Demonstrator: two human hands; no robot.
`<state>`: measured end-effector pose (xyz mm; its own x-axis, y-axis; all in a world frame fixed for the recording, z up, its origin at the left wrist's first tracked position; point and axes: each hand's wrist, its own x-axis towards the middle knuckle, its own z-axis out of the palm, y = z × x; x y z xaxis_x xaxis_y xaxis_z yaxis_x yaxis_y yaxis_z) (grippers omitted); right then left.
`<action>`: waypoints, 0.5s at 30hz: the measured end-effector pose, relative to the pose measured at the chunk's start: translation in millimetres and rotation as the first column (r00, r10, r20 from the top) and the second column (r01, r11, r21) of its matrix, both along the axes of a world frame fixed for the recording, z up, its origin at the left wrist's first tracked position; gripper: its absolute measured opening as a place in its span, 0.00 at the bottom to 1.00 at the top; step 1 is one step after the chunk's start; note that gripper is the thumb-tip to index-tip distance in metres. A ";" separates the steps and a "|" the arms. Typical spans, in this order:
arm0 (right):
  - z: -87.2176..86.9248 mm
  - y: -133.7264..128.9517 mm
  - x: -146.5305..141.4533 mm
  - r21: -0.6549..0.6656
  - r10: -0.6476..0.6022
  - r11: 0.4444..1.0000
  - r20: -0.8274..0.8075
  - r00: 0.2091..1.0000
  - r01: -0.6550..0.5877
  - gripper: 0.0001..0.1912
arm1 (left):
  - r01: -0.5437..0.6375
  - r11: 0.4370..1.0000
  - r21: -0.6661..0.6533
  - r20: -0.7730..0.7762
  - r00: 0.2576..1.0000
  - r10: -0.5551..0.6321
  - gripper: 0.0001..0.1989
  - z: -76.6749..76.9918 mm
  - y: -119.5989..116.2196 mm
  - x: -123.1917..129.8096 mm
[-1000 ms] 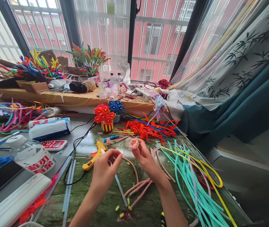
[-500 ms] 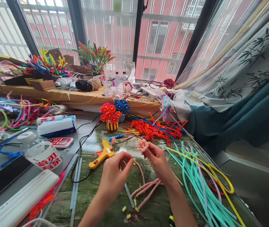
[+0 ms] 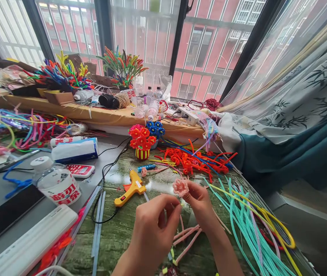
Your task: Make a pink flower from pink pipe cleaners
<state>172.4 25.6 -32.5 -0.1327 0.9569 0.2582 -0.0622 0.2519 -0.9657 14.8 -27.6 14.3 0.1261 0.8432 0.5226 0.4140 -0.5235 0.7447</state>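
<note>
A pink fuzzy flower point(image 3: 180, 187) is pinched in the fingers of my right hand point(image 3: 199, 201), its petals facing up and toward the left. Just left of and below it, my left hand point(image 3: 157, 222) has thumb and forefinger pressed together, with a tiny yellow-green bit at the tips. Pink stems point(image 3: 188, 237) lie on the green table point(image 3: 117, 234) beneath my hands. The yellow glue gun point(image 3: 130, 190) rests on its side to the left of my left hand. Behind it lie a blue tube point(image 3: 146, 168) and a smaller pink flower point(image 3: 144, 172).
Turquoise stems point(image 3: 238, 214) spread at the right, and red pieces point(image 3: 186, 159) lie farther back. Red and blue flowers stand in small pots point(image 3: 142, 154). A bottle point(image 3: 57, 184), phone point(image 3: 8, 211) and white bar point(image 3: 31, 241) are on the left. Clear glue sticks point(image 3: 98, 226) lie nearby.
My left hand has moved right and closer to the pink flower, which my right hand still holds. The whole view has shifted slightly, moving the table items rightward in the picture.
</note>
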 end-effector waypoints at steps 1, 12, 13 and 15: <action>1.7 -1.3 -1.3 0.007 0.007 1.000 0.012 1.000 -0.007 0.12 | -0.024 1.000 0.001 0.036 0.999 0.024 0.05 2.5 -1.8 -1.9; 10.6 -4.7 -4.9 0.078 0.054 0.995 0.106 0.993 -0.063 0.11 | -0.211 0.956 0.204 -0.050 0.973 0.225 0.04 2.6 7.3 -18.6; 11.3 -4.9 -5.1 0.080 0.050 0.995 0.118 0.992 -0.060 0.11 | -0.193 0.957 0.215 -0.095 0.971 0.218 0.04 1.0 8.0 -18.5; 12.7 -5.5 -5.8 0.086 0.047 0.994 0.142 0.989 -0.060 0.13 | -0.172 0.955 0.243 -0.174 0.960 0.217 0.05 -1.8 8.5 -17.9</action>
